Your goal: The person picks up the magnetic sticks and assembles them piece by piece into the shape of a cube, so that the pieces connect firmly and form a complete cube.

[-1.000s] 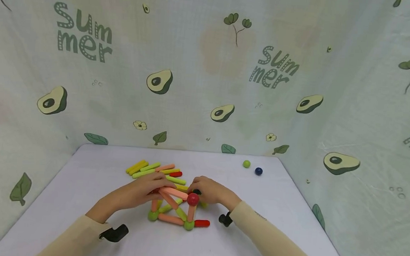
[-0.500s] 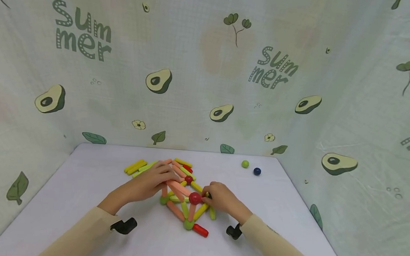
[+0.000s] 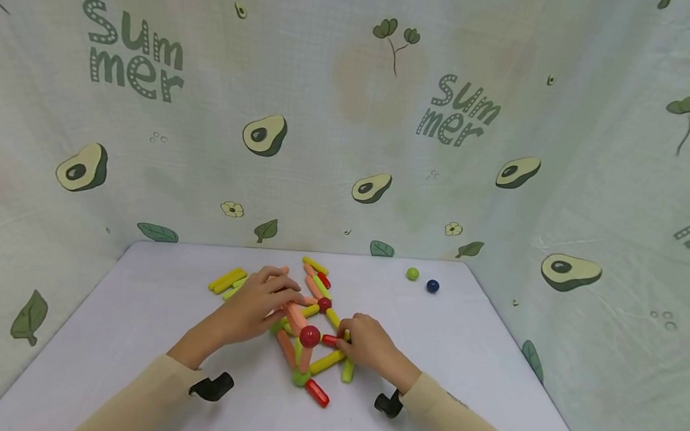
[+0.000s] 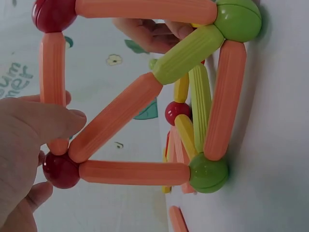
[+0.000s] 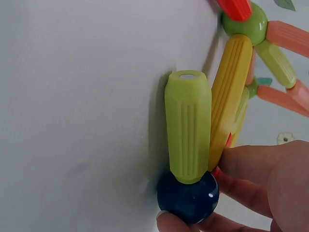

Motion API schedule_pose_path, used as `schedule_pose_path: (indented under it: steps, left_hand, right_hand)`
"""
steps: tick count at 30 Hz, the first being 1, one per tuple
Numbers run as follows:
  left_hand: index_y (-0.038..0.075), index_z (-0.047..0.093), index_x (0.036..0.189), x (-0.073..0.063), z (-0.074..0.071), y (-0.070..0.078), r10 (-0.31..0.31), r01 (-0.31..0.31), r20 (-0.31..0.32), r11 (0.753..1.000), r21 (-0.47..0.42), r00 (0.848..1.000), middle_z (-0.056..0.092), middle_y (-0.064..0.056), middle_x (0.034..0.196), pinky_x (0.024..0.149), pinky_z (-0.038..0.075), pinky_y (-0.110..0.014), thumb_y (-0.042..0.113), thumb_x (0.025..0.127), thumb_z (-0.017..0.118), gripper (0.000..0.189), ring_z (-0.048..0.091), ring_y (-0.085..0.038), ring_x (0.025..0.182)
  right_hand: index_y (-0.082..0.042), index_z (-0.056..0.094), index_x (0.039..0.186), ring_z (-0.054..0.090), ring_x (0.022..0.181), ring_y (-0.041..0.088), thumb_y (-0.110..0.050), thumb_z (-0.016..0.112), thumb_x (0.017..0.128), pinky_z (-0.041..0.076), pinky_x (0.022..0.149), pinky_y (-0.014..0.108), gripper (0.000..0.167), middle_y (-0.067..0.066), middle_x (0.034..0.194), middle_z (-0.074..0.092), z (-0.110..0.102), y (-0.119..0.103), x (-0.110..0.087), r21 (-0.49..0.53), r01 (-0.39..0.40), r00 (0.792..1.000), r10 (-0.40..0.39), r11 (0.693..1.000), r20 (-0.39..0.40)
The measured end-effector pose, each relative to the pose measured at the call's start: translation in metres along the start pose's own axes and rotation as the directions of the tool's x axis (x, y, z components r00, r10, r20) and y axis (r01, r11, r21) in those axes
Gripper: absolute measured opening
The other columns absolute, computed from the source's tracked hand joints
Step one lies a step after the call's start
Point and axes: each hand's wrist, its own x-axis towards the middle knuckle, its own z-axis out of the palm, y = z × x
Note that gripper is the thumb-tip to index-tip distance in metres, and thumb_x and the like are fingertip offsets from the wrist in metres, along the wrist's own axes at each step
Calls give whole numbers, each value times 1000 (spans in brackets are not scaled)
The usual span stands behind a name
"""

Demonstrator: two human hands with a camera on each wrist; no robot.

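Magnetic sticks and balls are joined into a frame. My left hand [image 3: 259,306] grips its raised left corner, with thumb and fingers around a salmon stick [image 4: 52,72] and a red ball [image 4: 61,170]. Another red ball [image 3: 310,336] tops the near upright, above a green ball [image 3: 301,377] on the table. My right hand [image 3: 367,342] pinches a red stick [image 3: 329,340] at the right corner. There its fingertips touch a dark blue ball [image 5: 188,197], mostly hidden in the head view. A yellow stick [image 5: 231,96] and a lime stick [image 5: 188,128] meet that ball.
Yellow sticks [image 3: 227,279] lie loose at the back left. Behind the frame, several more sticks [image 3: 316,266] trail from a red ball [image 3: 324,304]. A loose green ball [image 3: 412,274] and a navy ball [image 3: 432,286] sit at the back right. Printed cloth [image 3: 330,76] hangs behind the white table.
The frame has turned, its near red ball shifting left and the back sticks swinging right. My right hand has moved right and down; the red stick now shows apart from the red ball.
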Motion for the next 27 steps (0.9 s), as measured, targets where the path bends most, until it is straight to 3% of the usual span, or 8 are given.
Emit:
schedule_pose_path:
  steps: [6,10,13,16,19,23,27]
  left_hand:
    - [28,78,123,-4,-1,9,21,-21,-27,1000,12,999,71,8,123,110,47,-56,18,82,93,45,54,-24,125]
    - [26,78,120,-10,-1,14,30,-31,-25,998,-51,999,70,10,128,104,53,-43,18,86,91,37,57,-15,114]
    - [24,74,125,-20,0,17,3,0,19,990,-142,1000,66,12,135,98,58,-35,11,91,84,38,60,-11,118]
    - [27,68,132,-31,0,22,-46,65,85,969,-237,995,61,15,141,99,58,-38,6,88,78,50,59,-9,125]
    - [29,63,135,-37,1,26,-79,105,107,960,-259,991,59,16,144,103,57,-42,20,88,83,52,58,-10,129]
    - [23,65,128,-41,3,26,-83,89,35,973,-212,996,62,11,138,102,57,-40,37,87,90,50,62,-12,123]
    - [21,66,119,-43,3,22,-89,82,-26,976,-204,996,65,7,134,95,60,-32,27,85,92,43,65,-11,116]
  right_hand:
    - [-13,80,93,50,70,11,-25,81,95,44,62,24,12,-1,83,64,1,-7,-1,32,-1,1000,1,999,-4]
    - [-13,79,92,49,69,11,-24,80,95,43,61,24,12,-3,80,61,1,-10,-1,39,-17,1000,17,999,-13]
    - [-12,79,91,49,68,11,-23,80,95,43,60,24,12,-2,80,60,1,-12,-1,44,-25,1000,26,999,-16]
    - [-11,79,91,49,68,11,-21,81,95,43,60,23,11,0,81,62,2,-14,-1,48,-23,1000,23,999,-16]
    - [-10,79,92,49,68,11,-21,81,95,43,59,23,11,1,81,64,3,-16,-1,50,-20,1000,21,999,-15]
    - [-11,79,92,49,69,11,-23,82,95,44,60,23,13,0,82,64,5,-19,0,48,-22,1000,23,999,-18]
    - [-11,78,95,49,69,11,-23,81,96,44,61,23,12,-2,81,61,7,-20,3,51,-13,1000,13,999,2]
